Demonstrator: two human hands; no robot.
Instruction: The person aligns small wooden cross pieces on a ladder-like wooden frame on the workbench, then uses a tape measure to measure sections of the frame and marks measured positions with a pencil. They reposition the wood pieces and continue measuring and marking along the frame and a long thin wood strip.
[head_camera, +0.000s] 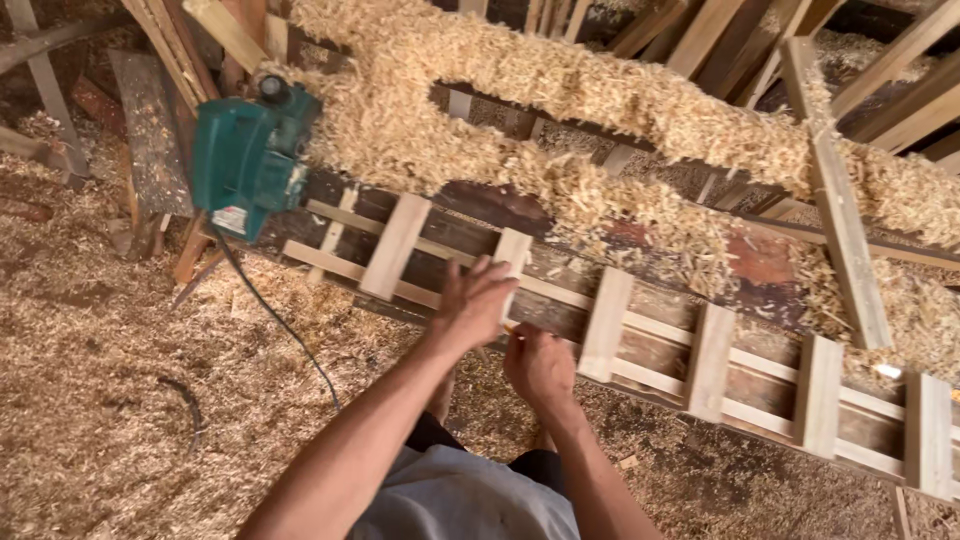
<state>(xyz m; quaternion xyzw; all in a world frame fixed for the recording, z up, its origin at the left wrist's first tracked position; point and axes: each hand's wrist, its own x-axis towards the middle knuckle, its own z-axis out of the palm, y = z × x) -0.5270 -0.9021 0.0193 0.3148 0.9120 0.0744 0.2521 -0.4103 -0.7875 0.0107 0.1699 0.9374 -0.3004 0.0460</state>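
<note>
Nearest us, our own grey shorts (460, 500) and bare forearms fill the bottom of the view. Beyond them, wood shavings (110, 400) carpet the whole floor and heap thickly over the far side of the workbench (480, 205), a dark, worn plank top running from far left to near right. Loose timber offcuts (700, 30) crowd the far edge of the room. Along the near edge of the bench lies a pale slatted wooden frame (620, 330), two long rails crossed by short battens. At the far left sits a green electric planer (250, 160), its black cord (275, 315) trailing down to the floor. Our left hand (472, 300) rests flat, fingers spread, over one batten. Our right hand (540, 365), just beside it, is curled against the near rail; we cannot tell what it pinches.
</note>
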